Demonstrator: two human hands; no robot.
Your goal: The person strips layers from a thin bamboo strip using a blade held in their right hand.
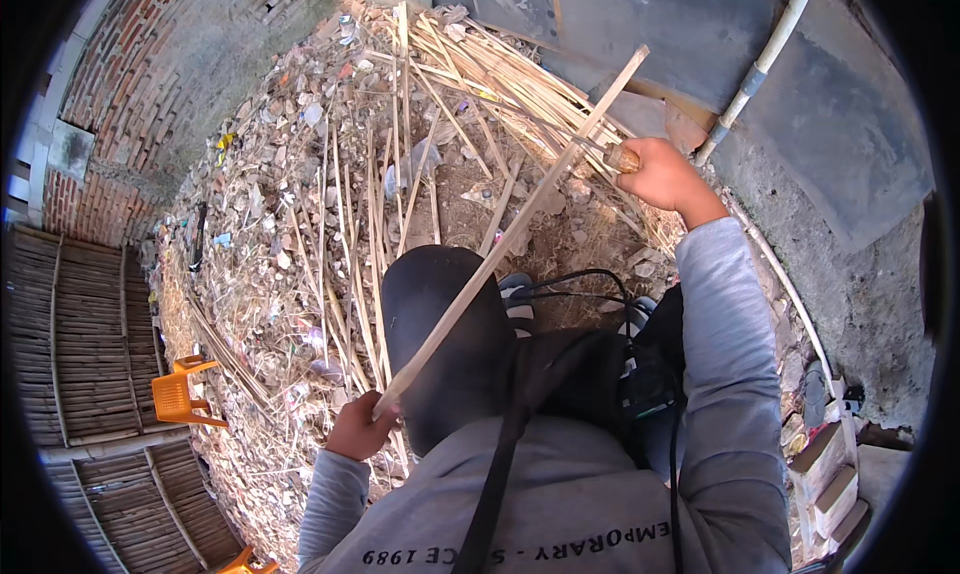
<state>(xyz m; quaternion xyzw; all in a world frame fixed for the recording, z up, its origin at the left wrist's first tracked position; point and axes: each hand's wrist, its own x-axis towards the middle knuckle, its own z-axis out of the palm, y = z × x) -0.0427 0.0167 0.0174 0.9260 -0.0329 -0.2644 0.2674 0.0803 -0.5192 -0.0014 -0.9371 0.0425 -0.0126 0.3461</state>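
A long pale bamboo strip (500,249) slants across my lap, from lower left up to the far right. My left hand (361,428) is closed round its near end. In my right hand (661,179) is the wooden handle of a knife (622,159), the fingers wrapped round it. The knife's thin blade points left and crosses the strip near its far end; whether it cuts in or only rests against it I cannot tell. My dark-clad knee (435,284) is bent beneath the strip's lower half.
Split bamboo strips (490,59) lie piled at the far side, and several more (375,244) spread over the littered ground left of me. Grey sheets (660,24) and a pale pipe (765,64) stand at far right. An orange chair (185,391) and bamboo panels (90,334) are at left.
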